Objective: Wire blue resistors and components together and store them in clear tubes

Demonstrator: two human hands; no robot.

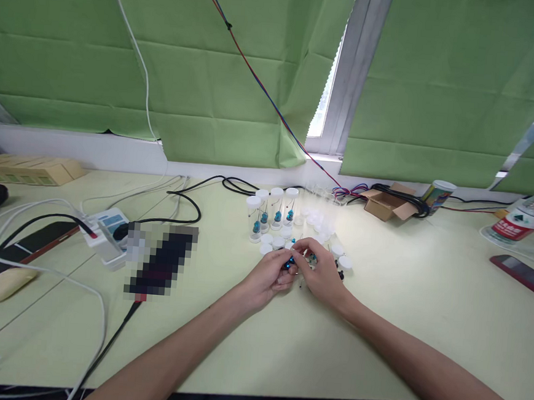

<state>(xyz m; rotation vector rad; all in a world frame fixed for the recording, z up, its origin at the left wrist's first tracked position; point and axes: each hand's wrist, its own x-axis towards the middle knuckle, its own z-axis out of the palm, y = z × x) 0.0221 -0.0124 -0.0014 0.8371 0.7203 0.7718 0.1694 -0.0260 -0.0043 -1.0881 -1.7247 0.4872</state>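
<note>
Over the middle of the table, my left hand (271,275) is closed around a small dark piece with bright blue glints (288,263). My right hand (322,271) meets it there, thumb and forefinger pinched at the same piece; its exact kind is too small to make out. Just behind the hands stand several clear tubes with white caps (275,208), each holding a small blue figure on a thin dark strand. Loose white caps (278,243) lie between tubes and hands. Small black pieces (340,274) lie by my right hand, partly hidden.
To the left are a white power strip (107,237), tangled cables and a pixelated dark object (164,263). At the back right sit an opened cardboard box (387,203) and a printed can (437,196). Farther right are a water bottle (519,220) and a red-edged phone (524,277).
</note>
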